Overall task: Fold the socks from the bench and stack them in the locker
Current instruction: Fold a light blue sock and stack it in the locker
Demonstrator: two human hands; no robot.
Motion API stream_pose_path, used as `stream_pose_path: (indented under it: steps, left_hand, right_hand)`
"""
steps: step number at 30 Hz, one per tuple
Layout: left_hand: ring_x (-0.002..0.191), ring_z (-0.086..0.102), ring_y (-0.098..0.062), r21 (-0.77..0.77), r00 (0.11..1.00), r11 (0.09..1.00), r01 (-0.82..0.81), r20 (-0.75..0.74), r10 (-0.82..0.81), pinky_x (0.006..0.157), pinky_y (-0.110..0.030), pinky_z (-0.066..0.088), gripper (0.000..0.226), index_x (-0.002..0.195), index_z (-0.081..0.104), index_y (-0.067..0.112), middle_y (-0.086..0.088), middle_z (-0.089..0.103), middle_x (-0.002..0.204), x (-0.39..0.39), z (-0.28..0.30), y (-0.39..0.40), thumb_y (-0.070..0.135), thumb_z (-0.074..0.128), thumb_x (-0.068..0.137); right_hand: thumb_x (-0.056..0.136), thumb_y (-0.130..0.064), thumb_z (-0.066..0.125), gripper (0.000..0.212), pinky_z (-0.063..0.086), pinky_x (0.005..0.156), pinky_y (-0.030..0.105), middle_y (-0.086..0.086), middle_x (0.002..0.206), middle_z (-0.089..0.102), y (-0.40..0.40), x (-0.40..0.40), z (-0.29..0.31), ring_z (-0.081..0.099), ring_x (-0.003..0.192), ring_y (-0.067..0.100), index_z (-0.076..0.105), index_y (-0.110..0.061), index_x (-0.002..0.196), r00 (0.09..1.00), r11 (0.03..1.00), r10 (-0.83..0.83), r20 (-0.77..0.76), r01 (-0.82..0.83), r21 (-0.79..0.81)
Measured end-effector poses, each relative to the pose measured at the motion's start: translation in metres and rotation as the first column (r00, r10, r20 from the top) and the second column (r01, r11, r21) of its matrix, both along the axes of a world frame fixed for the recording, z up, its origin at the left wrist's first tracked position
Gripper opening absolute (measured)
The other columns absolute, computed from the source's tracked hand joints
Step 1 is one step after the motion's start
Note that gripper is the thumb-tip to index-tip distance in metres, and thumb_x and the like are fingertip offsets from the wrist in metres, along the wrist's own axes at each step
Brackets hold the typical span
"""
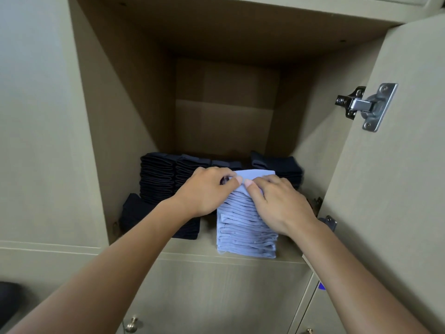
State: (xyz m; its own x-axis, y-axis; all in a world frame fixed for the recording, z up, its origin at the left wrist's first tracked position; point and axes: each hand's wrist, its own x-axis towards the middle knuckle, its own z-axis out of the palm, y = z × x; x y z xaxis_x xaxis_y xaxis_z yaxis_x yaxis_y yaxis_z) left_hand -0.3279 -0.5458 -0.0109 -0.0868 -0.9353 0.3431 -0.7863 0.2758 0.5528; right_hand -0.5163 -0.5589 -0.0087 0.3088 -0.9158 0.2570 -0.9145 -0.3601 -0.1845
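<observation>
I see both arms reaching into the open locker point(115, 131), a beige compartment with its door point(395, 179) swung out to the right and a metal hinge point(367, 106) showing on the door's inner face. At the front of the locker floor stands a tall stack of light blue folded socks point(248, 230), set right at the front edge. My left hand point(204, 191) sits on the stack's upper left corner, its grip curled, thumb and fingertips pinching the top sock point(256, 174) at its near edge. My right hand point(277, 203) lies over the stack's upper right side, its grip also curled, the fingertips pinching the same top sock just beside the left hand's; the two sets of fingertips nearly touch. The top sock lies flat on the pile, its far half uncovered.

Behind the blue stack, rows of dark navy folded socks point(159, 174) fill the back of the floor, piled in several stacks side by side from left to right. A lower pile of dark socks point(137, 213) lies at the front left, partly hidden by my left forearm. Below the locker, small round knobs point(132, 325) show on the lower doors.
</observation>
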Motion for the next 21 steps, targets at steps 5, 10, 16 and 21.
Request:
stream_pose_path:
  steps: [5,10,16,21]
  left_hand:
    - [0.111,0.061,-0.007,-0.146,0.997,0.987,-0.07,-0.025,0.067,0.101,-0.038,0.048,0.029,0.112,0.072,0.028,0.013,0.07,0.113,0.014,0.013,0.023,0.049,0.055,0.099]
    - [0.097,0.064,-0.001,-0.211,0.987,0.965,-0.159,-0.017,0.159,0.091,-0.039,0.054,0.016,0.096,0.07,0.033,0.02,0.071,0.094,0.032,0.019,0.05,0.045,0.059,0.098]
    - [0.076,0.062,-0.004,-0.277,0.956,0.93,-0.242,0.099,0.278,0.072,-0.033,0.052,0.016,0.089,0.066,0.031,0.018,0.067,0.077,0.049,0.016,0.081,0.042,0.058,0.098]
    - [0.07,0.058,-0.007,-0.231,0.902,0.926,-0.299,0.248,0.353,0.063,-0.033,0.048,0.017,0.088,0.064,0.031,0.012,0.065,0.071,0.072,0.002,0.111,0.04,0.055,0.1]
  right_hand:
    - [0.105,-0.049,0.024,0.052,0.042,0.098,0.042,0.001,0.129,0.061,0.008,0.005,0.003,0.05,0.121,0.025,0.063,-0.023,0.125,1.0,0.979,-0.019,0.019,0.022,-0.203]
    - [0.103,-0.034,0.039,0.032,0.042,0.095,0.039,-0.001,0.107,0.067,0.02,0.016,0.006,0.055,0.106,0.023,0.067,-0.019,0.106,0.996,0.926,0.043,0.076,-0.011,-0.377]
    - [0.096,-0.031,0.04,0.028,0.044,0.084,0.038,-0.004,0.086,0.065,0.044,0.042,0.008,0.054,0.09,0.022,0.064,-0.02,0.09,0.954,0.865,0.25,0.163,-0.145,-0.48]
    - [0.094,-0.028,0.051,0.011,0.045,0.078,0.041,-0.003,0.087,0.061,0.07,0.081,0.0,0.051,0.087,0.024,0.058,-0.02,0.092,0.903,0.83,0.396,0.165,-0.276,-0.485]
